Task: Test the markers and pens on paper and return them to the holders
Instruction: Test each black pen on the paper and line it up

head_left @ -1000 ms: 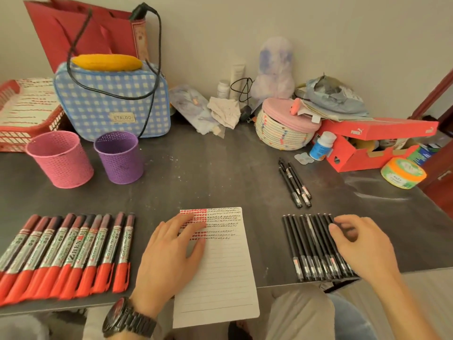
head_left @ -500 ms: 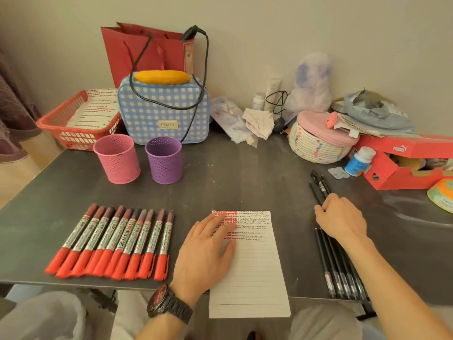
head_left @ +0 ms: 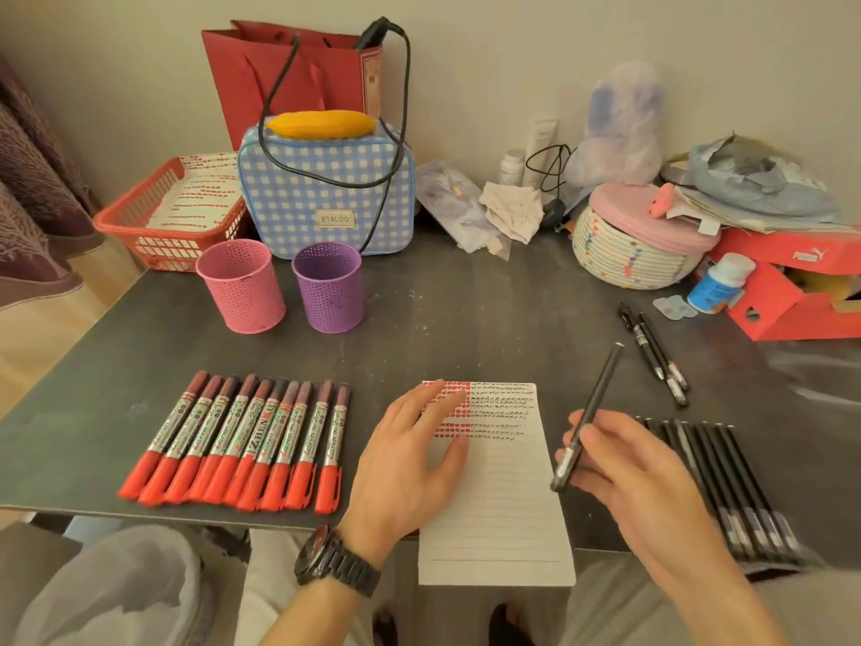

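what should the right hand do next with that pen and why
Probably bring the black pen down to the first blank line of the paper, uncapping it first if a cap is on, which I cannot tell. The right hand grips it raised beside the sheet, the left hand lies flat on the paper, and the black marks end a few lines down.

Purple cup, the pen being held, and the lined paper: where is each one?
purple cup (head_left: 327,291), head view, on its perforated front wall.
black pen (head_left: 601,384), head view, on its raised upper barrel.
lined paper (head_left: 503,505), head view, on its blank lower half.
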`<state>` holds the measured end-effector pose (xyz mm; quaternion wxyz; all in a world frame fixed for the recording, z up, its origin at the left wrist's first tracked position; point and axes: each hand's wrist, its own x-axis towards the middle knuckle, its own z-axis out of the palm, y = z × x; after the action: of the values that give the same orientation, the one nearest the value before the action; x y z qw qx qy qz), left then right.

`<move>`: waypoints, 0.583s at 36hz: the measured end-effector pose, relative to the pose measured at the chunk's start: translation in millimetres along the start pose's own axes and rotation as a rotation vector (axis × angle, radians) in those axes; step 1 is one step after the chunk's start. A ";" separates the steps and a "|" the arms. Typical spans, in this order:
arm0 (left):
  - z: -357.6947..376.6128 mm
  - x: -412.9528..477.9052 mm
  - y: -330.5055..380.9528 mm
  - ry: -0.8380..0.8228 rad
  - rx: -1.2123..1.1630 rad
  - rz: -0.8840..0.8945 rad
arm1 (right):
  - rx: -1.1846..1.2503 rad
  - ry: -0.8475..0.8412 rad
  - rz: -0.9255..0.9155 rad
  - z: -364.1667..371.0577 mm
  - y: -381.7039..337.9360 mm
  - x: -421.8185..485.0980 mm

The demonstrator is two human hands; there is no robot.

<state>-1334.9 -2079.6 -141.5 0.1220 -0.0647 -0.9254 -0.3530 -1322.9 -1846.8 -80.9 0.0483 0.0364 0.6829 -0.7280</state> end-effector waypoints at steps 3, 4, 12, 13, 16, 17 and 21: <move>-8.7 -4.1 5.9 0.048 -0.141 -0.009 | 0.115 -0.057 0.047 14.7 15.2 -37.1; -12.5 -6.9 8.3 0.060 -0.174 -0.004 | 0.158 -0.069 0.067 18.4 20.8 -48.4; -33.2 -61.7 41.6 -0.124 -0.332 0.047 | 0.181 -0.065 0.178 20.2 64.9 -108.9; -32.1 -68.6 43.8 -0.183 -0.315 0.053 | 0.192 -0.049 0.188 19.1 68.8 -113.3; -25.1 -83.4 44.9 -0.365 -0.262 0.043 | 0.230 -0.012 0.217 16.9 73.6 -120.6; -22.7 -85.9 44.9 -0.414 -0.255 0.038 | 0.230 0.004 0.216 16.5 73.6 -121.5; -16.3 -86.7 47.0 -0.489 -0.234 0.033 | 0.193 0.050 0.182 15.8 71.3 -118.6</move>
<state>-1239.0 -2058.6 -123.3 -0.1076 -0.1767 -0.8791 -0.4295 -1196.4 -1864.5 -136.5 0.0933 0.1209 0.6045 -0.7819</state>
